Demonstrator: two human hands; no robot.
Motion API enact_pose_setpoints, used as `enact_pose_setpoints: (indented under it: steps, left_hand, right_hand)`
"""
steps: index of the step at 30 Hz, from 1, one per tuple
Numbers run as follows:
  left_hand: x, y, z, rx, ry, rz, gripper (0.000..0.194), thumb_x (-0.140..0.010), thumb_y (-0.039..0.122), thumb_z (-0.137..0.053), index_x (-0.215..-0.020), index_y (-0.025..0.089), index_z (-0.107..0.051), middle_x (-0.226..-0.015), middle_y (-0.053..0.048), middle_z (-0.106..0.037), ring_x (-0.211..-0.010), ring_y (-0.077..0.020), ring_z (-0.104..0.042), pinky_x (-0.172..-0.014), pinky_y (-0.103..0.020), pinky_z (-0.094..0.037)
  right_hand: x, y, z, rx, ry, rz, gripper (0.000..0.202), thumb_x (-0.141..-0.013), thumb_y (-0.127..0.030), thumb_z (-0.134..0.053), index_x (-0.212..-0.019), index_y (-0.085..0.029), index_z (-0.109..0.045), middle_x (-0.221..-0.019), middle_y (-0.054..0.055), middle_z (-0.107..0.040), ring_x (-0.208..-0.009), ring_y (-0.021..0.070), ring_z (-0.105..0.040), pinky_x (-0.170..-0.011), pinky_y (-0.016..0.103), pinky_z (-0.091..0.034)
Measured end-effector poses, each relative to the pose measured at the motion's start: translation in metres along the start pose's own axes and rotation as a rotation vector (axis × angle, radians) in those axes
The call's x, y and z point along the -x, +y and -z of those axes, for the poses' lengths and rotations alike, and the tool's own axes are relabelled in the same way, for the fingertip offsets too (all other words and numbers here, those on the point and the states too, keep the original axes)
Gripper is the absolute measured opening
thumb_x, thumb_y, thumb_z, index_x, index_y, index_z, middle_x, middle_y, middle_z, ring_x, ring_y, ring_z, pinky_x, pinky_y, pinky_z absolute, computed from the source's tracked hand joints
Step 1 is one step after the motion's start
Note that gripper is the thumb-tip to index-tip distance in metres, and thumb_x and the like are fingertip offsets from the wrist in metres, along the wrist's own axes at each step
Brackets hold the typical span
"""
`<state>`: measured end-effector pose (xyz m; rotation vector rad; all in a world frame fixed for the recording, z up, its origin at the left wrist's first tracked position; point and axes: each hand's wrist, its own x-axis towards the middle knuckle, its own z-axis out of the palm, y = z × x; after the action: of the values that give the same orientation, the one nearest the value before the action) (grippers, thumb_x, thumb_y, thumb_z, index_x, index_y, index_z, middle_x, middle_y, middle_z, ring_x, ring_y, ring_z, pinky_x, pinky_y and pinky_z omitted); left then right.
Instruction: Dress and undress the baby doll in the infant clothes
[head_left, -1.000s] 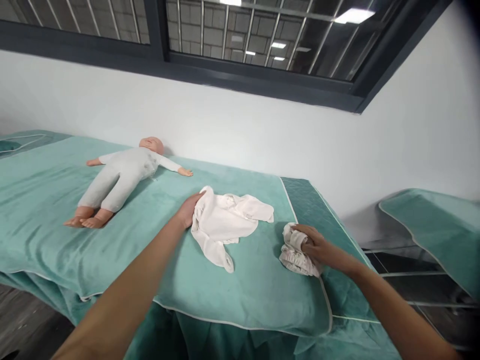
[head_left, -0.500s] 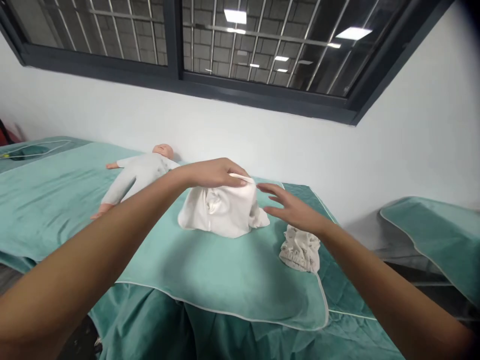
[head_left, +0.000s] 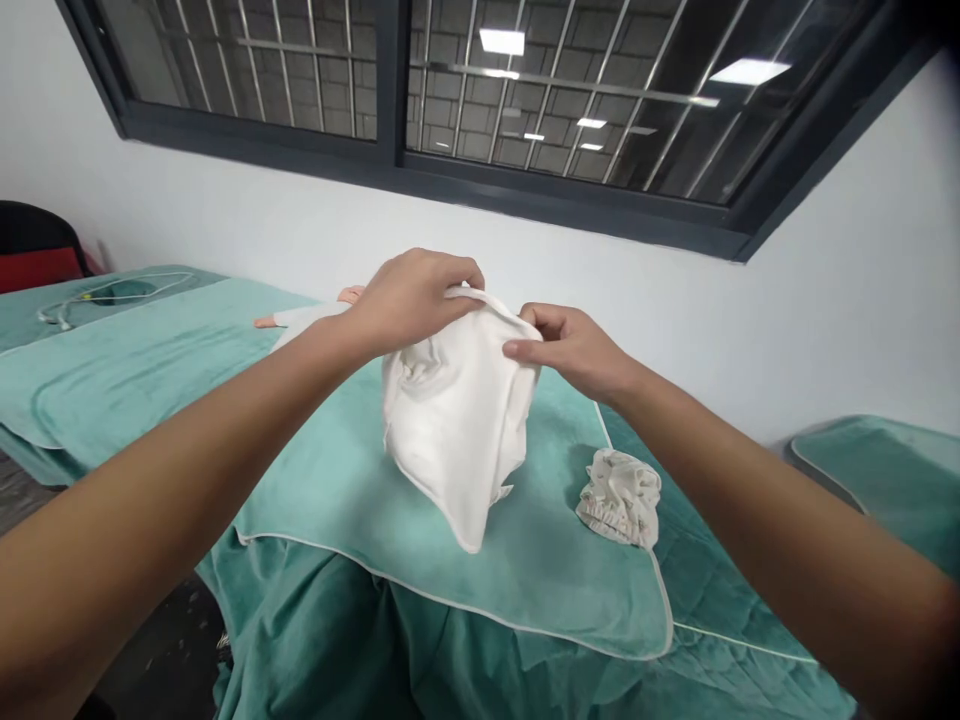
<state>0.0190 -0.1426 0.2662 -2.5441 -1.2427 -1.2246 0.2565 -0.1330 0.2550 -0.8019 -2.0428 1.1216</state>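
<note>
A white cloth garment [head_left: 457, 410] hangs from both my hands over the green mat [head_left: 360, 500], its lower corner pointing down. My left hand [head_left: 427, 295] pinches its top edge, fingers closed over the fabric. On the right, my right hand [head_left: 566, 345] grips the same edge between thumb and bent fingers. How the garment is shaped cannot be made out, since it is folded and bunched. A crumpled off-white piece with a gathered elastic edge [head_left: 621, 497] lies on the mat, below and right of my right hand. Behind my left wrist a baby doll [head_left: 300, 318] is mostly hidden.
Dark green quilted fabric [head_left: 735, 590] covers the surface at right. A white wall [head_left: 300, 225] and a barred window stand behind. At far left are a thin white cord [head_left: 64, 312] and a black and red chair [head_left: 41, 250]. Another green-covered surface [head_left: 885, 480] is at right.
The white garment has been lifted off the mat and now hangs. My right hand, open and apart before, has taken hold of its edge. My left hand has risen with it.
</note>
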Motion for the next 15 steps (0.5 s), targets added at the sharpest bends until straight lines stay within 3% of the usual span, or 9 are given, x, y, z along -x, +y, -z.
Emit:
enact_pose_setpoints:
  steps: [4, 6, 9, 12, 15]
  left_hand:
    - [0.004, -0.007, -0.004, -0.197, 0.111, -0.033, 0.022, -0.087, 0.022, -0.051, -0.099, 0.023, -0.069, -0.098, -0.002, -0.068, -0.094, -0.0207, -0.062, -0.082, -0.034, -0.046]
    - [0.006, -0.004, -0.006, -0.241, 0.161, -0.035, 0.026, -0.087, 0.018, -0.048, -0.104, 0.023, -0.067, -0.103, -0.004, -0.065, -0.095, -0.0213, -0.062, -0.078, -0.034, -0.046]
    - [0.007, -0.002, -0.009, -0.284, 0.191, -0.011, 0.032, -0.085, 0.012, -0.047, -0.107, 0.024, -0.065, -0.111, -0.004, -0.062, -0.094, -0.0214, -0.061, -0.075, -0.034, -0.045]
    - [0.010, -0.012, -0.013, -0.297, 0.146, 0.057, 0.032, -0.080, 0.009, -0.049, -0.102, 0.024, -0.066, -0.113, -0.005, -0.062, -0.093, -0.0221, -0.061, -0.074, -0.034, -0.044]
    - [0.017, -0.032, -0.022, -0.235, 0.081, 0.201, 0.027, -0.077, 0.010, -0.051, -0.094, 0.024, -0.066, -0.105, -0.005, -0.066, -0.092, -0.0232, -0.061, -0.075, -0.035, -0.045]
  right_hand:
    - [0.003, -0.011, 0.001, -0.042, 0.003, -0.008, 0.032, -0.082, -0.042, -0.071, -0.073, -0.019, -0.050, -0.066, -0.004, -0.050, -0.060, 0.0104, -0.047, -0.057, 0.024, -0.035]
    - [0.004, -0.018, 0.000, 0.071, -0.023, -0.046, 0.028, -0.081, -0.041, -0.069, -0.078, -0.020, -0.051, -0.068, -0.004, -0.050, -0.060, 0.0108, -0.046, -0.057, 0.024, -0.035]
    - [0.003, -0.025, 0.000, 0.524, 0.033, -0.089, 0.020, -0.079, -0.034, -0.067, -0.082, -0.021, -0.053, -0.072, -0.002, -0.052, -0.064, 0.0123, -0.046, -0.058, 0.025, -0.032]
    - [0.005, -0.021, 0.008, 1.013, 0.158, -0.131, 0.010, -0.079, -0.027, -0.059, -0.085, -0.021, -0.053, -0.074, 0.000, -0.054, -0.065, 0.0148, -0.045, -0.059, 0.027, -0.030]
    - [0.012, -0.009, 0.021, 1.245, 0.215, -0.234, 0.012, -0.081, -0.027, -0.053, -0.092, -0.021, -0.055, -0.076, 0.003, -0.056, -0.066, 0.0172, -0.045, -0.060, 0.028, -0.029]
